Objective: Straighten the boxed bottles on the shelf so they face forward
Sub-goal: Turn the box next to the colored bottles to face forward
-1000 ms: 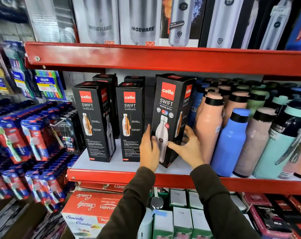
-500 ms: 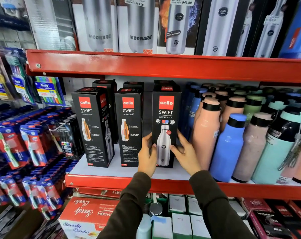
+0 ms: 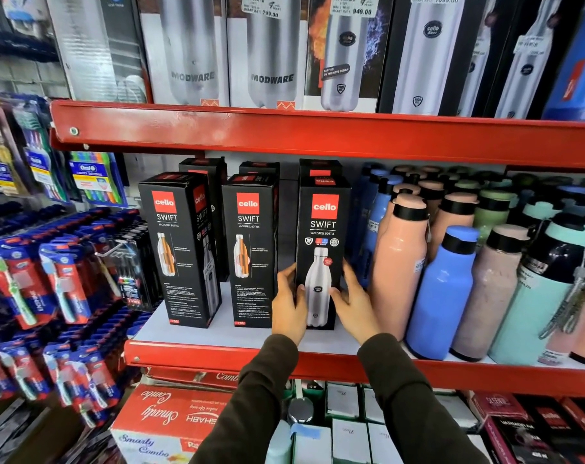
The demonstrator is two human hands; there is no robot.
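Note:
Three black Cello Swift bottle boxes stand in a front row on the white shelf [image 3: 217,336] with red edging. The left box [image 3: 180,249] is turned a little, showing its right side. The middle box [image 3: 251,249] faces nearly forward. The right box [image 3: 323,229] stands upright with its silver-bottle face to the front. My left hand [image 3: 287,303] grips its lower left edge and my right hand [image 3: 351,303] its lower right edge. More black boxes [image 3: 204,165] stand behind the row, mostly hidden.
Loose bottles, peach [image 3: 398,262], blue [image 3: 442,293] and mint [image 3: 545,296], crowd the shelf just right of the held box. The red upper shelf [image 3: 318,132] carries tall steel-bottle boxes. Toothbrush packs [image 3: 60,289] hang at the left. Cartons [image 3: 170,423] fill the level below.
The right box was tilted and turned with its side showing; it now stands upright, face forward, in line with the row. Both hands stayed on its lower edges.

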